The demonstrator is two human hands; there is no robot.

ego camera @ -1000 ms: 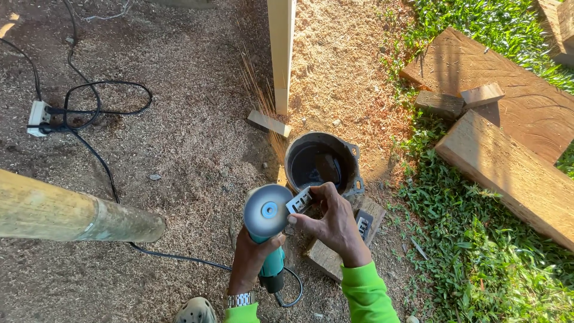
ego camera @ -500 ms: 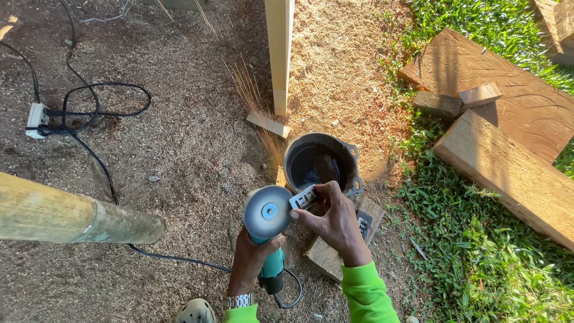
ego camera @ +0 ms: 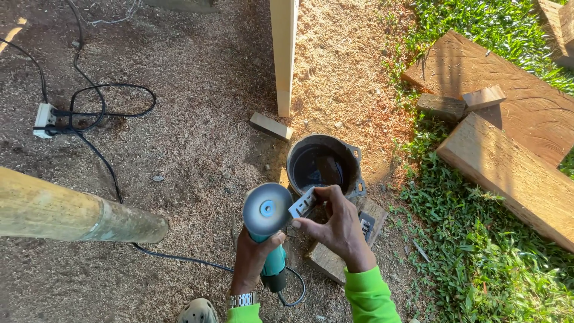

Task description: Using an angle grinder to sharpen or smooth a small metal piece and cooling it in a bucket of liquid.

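Note:
My left hand [ego camera: 254, 258] grips a teal angle grinder [ego camera: 270, 254] by its body, with its grey disc [ego camera: 266, 210] facing up. A small flat metal blade [ego camera: 303, 204] sits pinched in my right hand [ego camera: 335, 227], its edge held against the rim of the disc. Both sleeves are bright green, and a metal watch [ego camera: 242, 299] is on my left wrist. Just beyond the blade stands a dark round pot [ego camera: 353, 157] holding dark liquid.
A black cord [ego camera: 179, 258] runs from the grinder to a white power strip [ego camera: 43, 119] at the left. A thick wooden pole [ego camera: 66, 212] lies at the left, a pale post [ego camera: 284, 54] stands ahead. Timber slabs [ego camera: 508, 173] lie on grass at the right. Sawdust covers the ground.
Sparks that fanned up toward the pale post half a second ago are gone. Both hands stay in nearly the same place.

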